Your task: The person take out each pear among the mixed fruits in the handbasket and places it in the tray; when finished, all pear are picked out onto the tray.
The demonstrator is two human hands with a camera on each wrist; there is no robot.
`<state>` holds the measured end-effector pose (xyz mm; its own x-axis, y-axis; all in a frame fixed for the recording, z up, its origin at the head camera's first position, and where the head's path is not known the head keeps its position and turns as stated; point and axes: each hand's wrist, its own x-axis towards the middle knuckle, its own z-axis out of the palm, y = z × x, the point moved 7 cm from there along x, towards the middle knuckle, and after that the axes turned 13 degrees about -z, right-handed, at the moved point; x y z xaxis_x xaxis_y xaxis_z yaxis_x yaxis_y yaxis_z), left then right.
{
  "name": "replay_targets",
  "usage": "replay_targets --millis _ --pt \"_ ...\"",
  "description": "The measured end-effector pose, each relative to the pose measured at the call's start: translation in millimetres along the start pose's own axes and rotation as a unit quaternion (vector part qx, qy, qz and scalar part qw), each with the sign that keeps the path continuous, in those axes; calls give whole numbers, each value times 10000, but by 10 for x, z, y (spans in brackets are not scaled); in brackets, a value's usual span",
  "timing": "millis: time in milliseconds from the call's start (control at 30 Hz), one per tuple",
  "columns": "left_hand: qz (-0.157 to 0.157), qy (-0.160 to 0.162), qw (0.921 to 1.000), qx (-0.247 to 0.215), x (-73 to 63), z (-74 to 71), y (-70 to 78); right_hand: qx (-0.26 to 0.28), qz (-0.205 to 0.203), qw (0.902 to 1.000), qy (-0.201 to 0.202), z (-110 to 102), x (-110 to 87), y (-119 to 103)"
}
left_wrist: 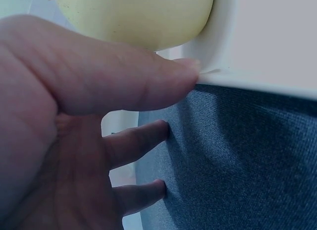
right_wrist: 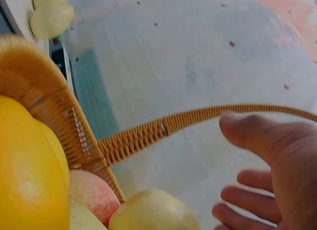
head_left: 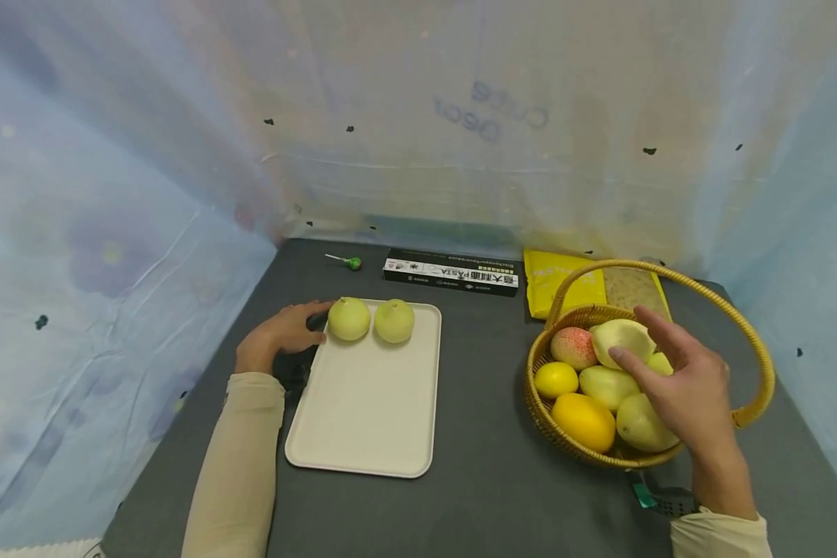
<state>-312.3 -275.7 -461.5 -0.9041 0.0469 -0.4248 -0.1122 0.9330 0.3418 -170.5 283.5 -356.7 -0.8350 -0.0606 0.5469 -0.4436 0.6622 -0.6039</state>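
Two pale yellow-green, pear-like fruits (head_left: pixel 394 321) sit side by side at the far end of a white tray (head_left: pixel 370 411). At the tray's far left corner is my left hand (head_left: pixel 287 329), beside the nearer-left fruit (left_wrist: pixel 143 17). Its thumb touches the tray rim in the left wrist view, and the other fingers reach down to the dark tabletop. My right hand (head_left: pixel 694 380) hovers over a wicker basket (head_left: pixel 554 442) with thumb and fingers spread. In the right wrist view a gap shows between this hand and the pale green fruit (right_wrist: pixel 153 212) on top of the pile.
The basket also holds a peach (head_left: pixel 573 348), a lemon (head_left: pixel 556 380), a larger yellow fruit (head_left: pixel 583 422) and several greenish fruits. Its tall handle (head_left: pixel 732 314) arches behind the right hand. Behind lie a yellow pasta bag (head_left: pixel 565 283), a black pasta box (head_left: pixel 449 271) and a green lollipop (head_left: pixel 352 263).
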Motion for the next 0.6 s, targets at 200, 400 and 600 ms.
replay_targets --millis 200,400,600 --pt "-24 -46 10000 -24 -8 0 5 -955 1001 9903 -94 -15 30 261" --pt "-71 -39 10000 -31 -24 -12 8 -1399 1322 9785 -744 88 114 321" --pt "-45 -27 10000 -34 -31 -10 15 -1652 1334 9687 -1290 169 180 334"
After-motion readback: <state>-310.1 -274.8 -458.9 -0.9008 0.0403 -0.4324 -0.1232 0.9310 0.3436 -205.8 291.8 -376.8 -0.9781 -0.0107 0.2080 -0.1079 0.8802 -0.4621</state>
